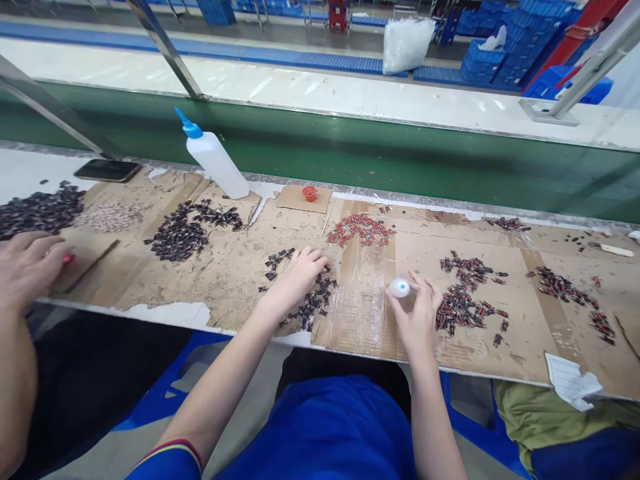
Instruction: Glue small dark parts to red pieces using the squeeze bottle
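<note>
My left hand rests over a loose pile of small black plastic parts, its fingers bunched and curled down. The fingertips are partly hidden, so what they pinch, if anything, cannot be made out. Between the thumb and fingers of my right hand is a small translucent white bottle with a blue tip, seen nearly end-on. Just right of that hand lies a heap of black-and-red parts. Beyond and between my hands is a spread of small red parts.
Cardboard covers the bench. A tilted large white squeeze bottle, a red cap and a phone stand or lie toward the back. At left, another person's hand is near black parts. A green belt runs behind.
</note>
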Demonstrator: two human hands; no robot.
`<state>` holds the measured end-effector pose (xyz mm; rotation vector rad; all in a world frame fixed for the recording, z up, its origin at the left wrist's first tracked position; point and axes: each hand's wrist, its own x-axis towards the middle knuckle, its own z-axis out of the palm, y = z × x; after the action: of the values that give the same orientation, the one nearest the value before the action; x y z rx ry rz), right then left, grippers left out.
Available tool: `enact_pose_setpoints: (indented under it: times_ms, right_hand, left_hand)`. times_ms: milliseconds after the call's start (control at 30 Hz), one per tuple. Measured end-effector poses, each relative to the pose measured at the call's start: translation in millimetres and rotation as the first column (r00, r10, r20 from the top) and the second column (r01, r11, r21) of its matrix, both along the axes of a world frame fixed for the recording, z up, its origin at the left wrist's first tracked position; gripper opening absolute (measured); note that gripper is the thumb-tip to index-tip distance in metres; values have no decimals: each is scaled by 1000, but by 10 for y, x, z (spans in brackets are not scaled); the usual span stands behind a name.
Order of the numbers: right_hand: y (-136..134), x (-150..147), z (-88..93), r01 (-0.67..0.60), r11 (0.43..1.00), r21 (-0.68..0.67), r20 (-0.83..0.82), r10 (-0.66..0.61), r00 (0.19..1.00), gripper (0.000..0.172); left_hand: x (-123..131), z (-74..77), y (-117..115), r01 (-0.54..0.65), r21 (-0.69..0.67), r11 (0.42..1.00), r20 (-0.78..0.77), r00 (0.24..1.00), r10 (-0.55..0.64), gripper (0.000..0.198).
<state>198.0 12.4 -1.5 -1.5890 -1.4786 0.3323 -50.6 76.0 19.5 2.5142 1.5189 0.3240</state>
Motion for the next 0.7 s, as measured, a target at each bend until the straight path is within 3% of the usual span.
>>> enact_pose_setpoints:
  times_ms: [67, 133, 200, 333, 500, 600, 700]
  right_hand:
    - [-30, -11, 20, -51, 997, -62, -238, 34, 971, 32]
    - [-78, -24, 40, -77, 991, -107, -457, 19, 889, 36]
    - [-125, -27, 44, -57, 993, -104, -580, -13, 815, 40]
    - [-185, 23, -3, 19, 998, -56, -667, -52, 743, 40]
    - [-200, 31, -41, 103, 988, -116, -764, -155, 627, 34]
    - [-186, -44, 4, 128, 980, -154, -743, -200, 638, 32]
    - [-178, -115, 62, 130, 977, -171, -669, -212, 712, 32]
  left_hand:
    - [67, 45, -85, 27, -12, 1000, -15, 1000, -27, 23]
    - [178, 72, -211, 87, -28, 996, 10, 996, -87, 22]
    - [320, 51, -356, 161, -26, 987, 80, 984, -158, 22]
    - [555, -116, -580, 155, -2, 988, 167, 974, -153, 18]
    - [577, -256, -644, 93, -19, 996, 315, 945, -82, 24]
    - [543, -259, -632, 62, -35, 998, 427, 903, -41, 22]
    - [544, -251, -618, 34, -70, 997, 477, 879, 4, 22]
